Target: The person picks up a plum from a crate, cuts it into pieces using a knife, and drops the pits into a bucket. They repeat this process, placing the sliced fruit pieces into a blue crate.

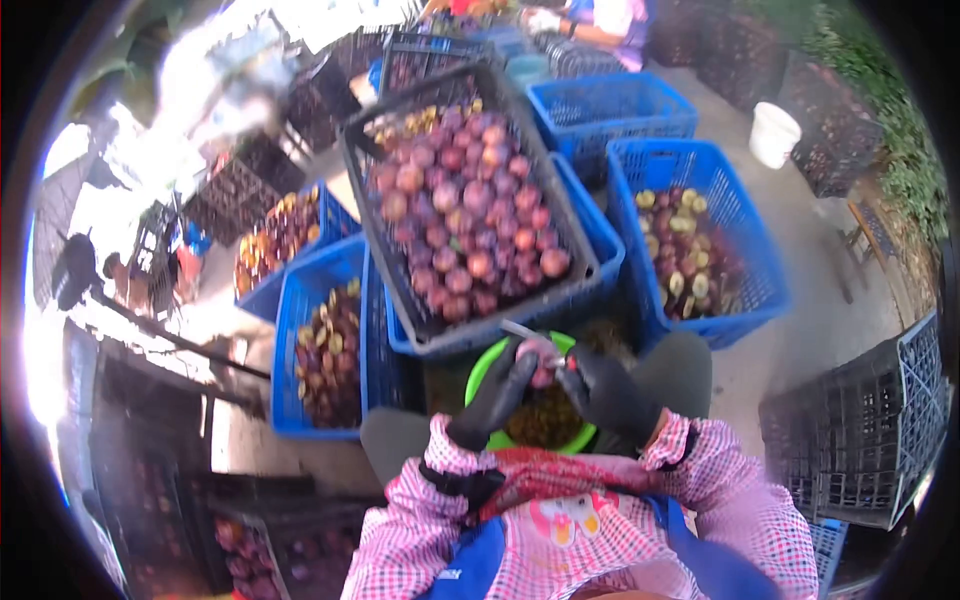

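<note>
Both my hands wear black gloves and meet over a green bowl point(478, 372) on my lap. My left hand point(497, 390) grips a purple-pink fruit point(541, 352) from the left. My right hand point(603, 392) holds a small knife point(525, 331) whose blade points up-left against the fruit. The bowl holds a dark heap of pulp or seeds point(545, 418). Straight ahead stands a black crate point(352, 150) piled with whole purple fruits.
Blue crates surround me: one with cut fruit halves at right point(745, 240), one with cut pieces at left point(290, 330), an empty one behind point(610, 105). Black crates stand at right point(860, 440) and lower left. A white bucket point(773, 134) and another person point(600, 20) are far back.
</note>
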The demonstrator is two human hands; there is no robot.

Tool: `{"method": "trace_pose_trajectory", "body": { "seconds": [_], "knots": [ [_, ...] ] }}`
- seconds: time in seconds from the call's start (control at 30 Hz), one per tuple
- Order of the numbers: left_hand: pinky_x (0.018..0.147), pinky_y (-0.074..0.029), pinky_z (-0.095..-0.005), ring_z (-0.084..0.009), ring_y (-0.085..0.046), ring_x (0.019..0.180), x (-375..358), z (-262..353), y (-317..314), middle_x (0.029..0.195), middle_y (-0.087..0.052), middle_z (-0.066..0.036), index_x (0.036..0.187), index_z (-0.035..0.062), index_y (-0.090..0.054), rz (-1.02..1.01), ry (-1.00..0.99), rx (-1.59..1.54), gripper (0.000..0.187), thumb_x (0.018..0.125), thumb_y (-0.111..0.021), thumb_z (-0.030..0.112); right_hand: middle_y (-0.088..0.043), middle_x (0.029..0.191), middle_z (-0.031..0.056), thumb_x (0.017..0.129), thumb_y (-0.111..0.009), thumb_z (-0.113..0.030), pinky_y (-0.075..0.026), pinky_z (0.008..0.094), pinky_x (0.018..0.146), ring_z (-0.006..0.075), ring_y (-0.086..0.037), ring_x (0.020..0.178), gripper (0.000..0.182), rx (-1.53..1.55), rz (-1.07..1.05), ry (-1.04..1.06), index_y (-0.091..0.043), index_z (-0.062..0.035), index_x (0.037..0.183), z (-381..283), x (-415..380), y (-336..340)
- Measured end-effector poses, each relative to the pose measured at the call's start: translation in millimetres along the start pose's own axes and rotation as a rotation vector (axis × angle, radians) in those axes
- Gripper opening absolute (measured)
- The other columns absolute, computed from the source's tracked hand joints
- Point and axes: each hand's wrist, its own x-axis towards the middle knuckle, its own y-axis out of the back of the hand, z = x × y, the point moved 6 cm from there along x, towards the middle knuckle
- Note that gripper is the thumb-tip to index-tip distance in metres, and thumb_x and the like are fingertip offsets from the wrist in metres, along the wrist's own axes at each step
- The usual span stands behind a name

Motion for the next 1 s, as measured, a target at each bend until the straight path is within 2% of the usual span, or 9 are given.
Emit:
{"method": "trace_pose_trajectory", "body": {
  "seconds": [0.2,0.27,0.3,0.33,0.4,0.43,0.67,0.8,1.0],
  "knots": [
    [0.091,-0.044,-0.0291,-0.0143,-0.054,0.106,7.7,-1.3,5.9,0.118,-0.057,-0.006,0.129,0.0019,-0.050,-0.054,0.189,0.040,0.057,0.098,-0.050,0.050,-0.060,0.068,0.0172,0.094,-0.059,-0.029,-0.046,0.0435,0.051,0.0360,-0.060,0.057,0.027,-0.010,0.099,0.075,-0.054,-0.0020,0.094,13.9,-10.7,-1.8],
    [0.092,-0.044,-0.0290,-0.0163,-0.056,0.106,12.8,-2.4,5.9,0.118,-0.058,-0.008,0.127,0.0010,-0.051,-0.125,0.103,-0.288,0.060,0.097,-0.050,0.052,-0.059,0.069,0.0069,0.097,-0.056,-0.029,-0.045,0.0408,0.049,0.0239,-0.057,0.052,0.026,1.259,-0.612,-0.519,-0.054,-0.0031,0.094,27.9,-22.0,-31.5],
    [0.093,-0.044,-0.0286,-0.0164,-0.057,0.106,18.2,-13.0,14.6,0.117,-0.059,-0.009,0.124,0.0001,-0.053,-0.257,0.071,-0.402,0.058,0.098,-0.047,0.052,-0.059,0.077,0.0015,0.099,-0.056,-0.026,-0.047,0.0344,0.056,0.0133,-0.056,0.062,0.023,1.346,-0.561,-0.465,-0.056,-0.0026,0.100,14.8,-24.3,-23.5],
    [0.090,-0.044,-0.0270,-0.0139,-0.057,0.101,18.1,-21.5,23.9,0.115,-0.060,-0.007,0.124,0.0007,-0.054,-0.012,0.231,-0.364,0.057,0.101,-0.041,0.051,-0.059,0.077,0.0015,0.099,-0.056,-0.026,-0.047,0.0344,0.056,0.0133,-0.056,0.062,0.023,1.346,-0.574,-0.464,-0.056,-0.0026,0.100,3.7,-21.1,-22.9],
    [0.077,-0.049,-0.0255,-0.0091,-0.060,0.088,13.1,17.0,-2.8,0.102,-0.064,-0.002,0.115,0.0055,-0.058,-0.035,0.235,-0.156,0.057,0.100,-0.037,0.057,-0.063,0.086,0.0052,0.095,-0.062,-0.027,-0.050,0.0303,0.069,0.0121,-0.060,0.076,0.029,0.560,0.017,-0.296,-0.057,-0.0023,0.109,8.0,3.7,10.5],
    [0.077,-0.049,-0.0255,-0.0091,-0.060,0.088,13.5,31.0,-13.1,0.102,-0.064,-0.002,0.115,0.0055,-0.058,-0.026,0.230,-0.160,0.057,0.100,-0.037,0.057,-0.066,0.095,0.0079,0.090,-0.068,-0.030,-0.049,0.0296,0.082,0.0117,-0.061,0.090,0.040,0.394,0.022,-0.224,-0.057,-0.0024,0.117,7.8,8.6,12.0],
    [0.080,-0.049,-0.0246,-0.0110,-0.059,0.097,16.3,21.9,-38.8,0.113,-0.061,-0.003,0.127,0.0070,-0.055,-0.157,0.059,-0.349,0.054,0.102,-0.036,0.051,-0.068,0.101,0.0082,0.087,-0.072,-0.025,-0.049,0.0303,0.085,0.0117,-0.062,0.093,0.041,0.274,0.193,-0.278,-0.059,-0.0042,0.120,15.3,2.0,-2.5],
    [0.087,-0.049,-0.0302,-0.0136,-0.057,0.107,4.7,8.8,-5.7,0.127,-0.054,-0.005,0.143,0.0029,-0.037,0.100,-0.025,-0.171,0.054,0.102,-0.046,0.037,-0.063,0.081,0.0079,0.099,-0.054,-0.017,-0.047,0.0316,0.066,0.0123,-0.058,0.073,0.020,0.414,0.145,-0.304,-0.060,-0.0028,0.112,30.1,-8.3,3.9],
    [0.081,-0.050,-0.0291,-0.0130,-0.057,0.106,3.1,15.0,10.0,0.129,-0.054,-0.006,0.144,0.0065,-0.036,0.172,-0.078,-0.122,0.053,0.101,-0.051,0.032,-0.059,0.070,0.0162,0.099,-0.054,-0.024,-0.046,0.0385,0.057,0.0326,-0.063,0.061,0.022,0.172,0.040,-0.196,-0.057,-0.0026,0.104,-9.4,-15.0,7.3]
  ]
}}
